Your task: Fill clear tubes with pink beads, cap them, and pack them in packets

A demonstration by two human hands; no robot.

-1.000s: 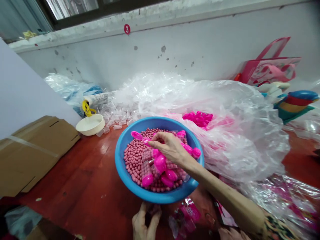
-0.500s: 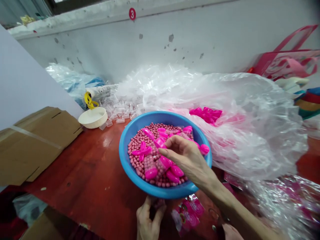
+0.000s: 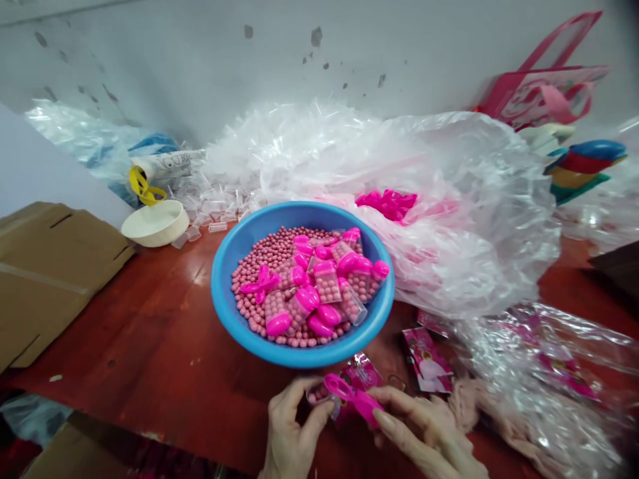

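Observation:
My left hand (image 3: 294,426) is closed around a small clear plastic container (image 3: 318,394) with pink beads inside, below the basin's near rim. Close beside it, my right hand (image 3: 424,426) pinches a bright pink plastic piece (image 3: 353,399) with a loop at one end. The looped end is at the container's mouth; I cannot tell whether they touch. In front of both hands stands a blue basin (image 3: 227,319) of dusty-pink beads (image 3: 259,256). On the beads lie several filled clear containers with bright pink caps (image 3: 327,283) and a pink bow-shaped piece (image 3: 260,284).
Printed pink packets (image 3: 426,359) and crinkled clear film (image 3: 509,372) lie on the red table (image 3: 164,332) at right. Behind the basin spread empty clear containers (image 3: 214,206) and a plastic bag (image 3: 479,199) with pink pieces. A white lid (image 3: 157,225) and folded cardboard (image 3: 54,279) stand left.
My right hand has left the basin and come down beside my left hand, now with the pink looped piece in its fingers. The view has shifted right and downward.

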